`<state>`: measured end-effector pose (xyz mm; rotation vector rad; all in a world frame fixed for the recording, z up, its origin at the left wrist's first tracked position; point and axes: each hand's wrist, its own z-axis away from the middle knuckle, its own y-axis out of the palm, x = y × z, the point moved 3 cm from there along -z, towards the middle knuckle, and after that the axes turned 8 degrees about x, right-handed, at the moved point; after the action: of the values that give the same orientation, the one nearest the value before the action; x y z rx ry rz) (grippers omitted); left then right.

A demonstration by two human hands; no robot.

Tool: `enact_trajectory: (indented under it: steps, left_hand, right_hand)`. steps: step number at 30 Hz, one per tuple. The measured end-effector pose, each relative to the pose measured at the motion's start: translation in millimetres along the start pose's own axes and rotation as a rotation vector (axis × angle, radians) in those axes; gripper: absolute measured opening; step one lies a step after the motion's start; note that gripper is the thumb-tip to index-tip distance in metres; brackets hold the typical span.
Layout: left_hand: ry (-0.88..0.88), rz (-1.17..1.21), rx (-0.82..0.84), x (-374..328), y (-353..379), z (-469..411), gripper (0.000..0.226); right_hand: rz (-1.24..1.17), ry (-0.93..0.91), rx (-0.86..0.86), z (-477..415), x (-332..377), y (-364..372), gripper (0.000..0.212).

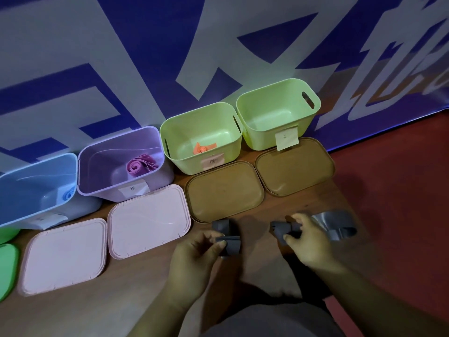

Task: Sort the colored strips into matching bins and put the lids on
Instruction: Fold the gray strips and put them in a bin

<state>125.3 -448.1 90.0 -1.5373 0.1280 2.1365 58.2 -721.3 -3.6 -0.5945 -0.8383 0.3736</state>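
The left hand (194, 256) pinched a folded grey strip (227, 239) between thumb and fingers, low over the wooden bench (85, 310). The right hand (307, 242) held another grey piece (281, 231), fingers curled round it. An orange strip (202, 148) lay in a green bin (187, 165). Brown lids (223, 193) and pink lids (149, 220) lay flat before the bins.

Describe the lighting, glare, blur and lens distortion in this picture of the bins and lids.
Head view: dim, bluish light throughout; the wide lens tilts and stretches the blue bin at the left edge; faint sheen on the grey strip beyond the right hand; soft shadows on the table around the left hand; writing on the yellow label too soft to read.
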Motion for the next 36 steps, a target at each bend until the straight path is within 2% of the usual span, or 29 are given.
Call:
enact_trajectory:
  steps: [5,12,17,21,23,26,30,36]
  left_hand:
    - [-0.014,-0.032,0.012,1.1,4.1,-0.2,0.012]
    - [-0.018,-0.053,0.034,3.6,11.4,1.2,0.013]
    - [0.006,-0.07,0.066,-3.8,28.6,-1.4,0.012]
    - [0.026,-0.108,0.09,-9.7,47.6,-5.6,0.012]
    - [0.024,-0.117,0.104,-14.3,58.0,-6.8,0.012]
    - [0.008,-0.103,0.121,-22.1,73.9,-8.9,0.009]
    - [0.003,-0.099,0.124,-31.7,93.4,-11.0,0.009]
    - [-0.01,-0.064,0.074,-44.8,113.4,-6.0,0.004]
  right_hand:
    - [0.063,-0.023,0.155,2.6,-4.9,11.0,0.065]
    - [-0.078,-0.101,0.281,15.0,-1.8,14.3,0.058]
    - [-0.121,-0.07,0.159,24.6,-13.6,-6.5,0.056]
    - [-0.083,-0.026,-0.275,35.0,-34.3,-47.4,0.037]
    - [-0.089,0.086,-0.346,35.6,-51.6,-65.8,0.039]
    - [-0.15,0.191,-0.307,23.1,-83.9,-77.8,0.049]
    - [-0.353,0.285,-0.158,8.0,-106.1,-78.8,0.052]
    - [-0.293,0.213,-0.1,-1.7,-115.9,-85.8,0.04]
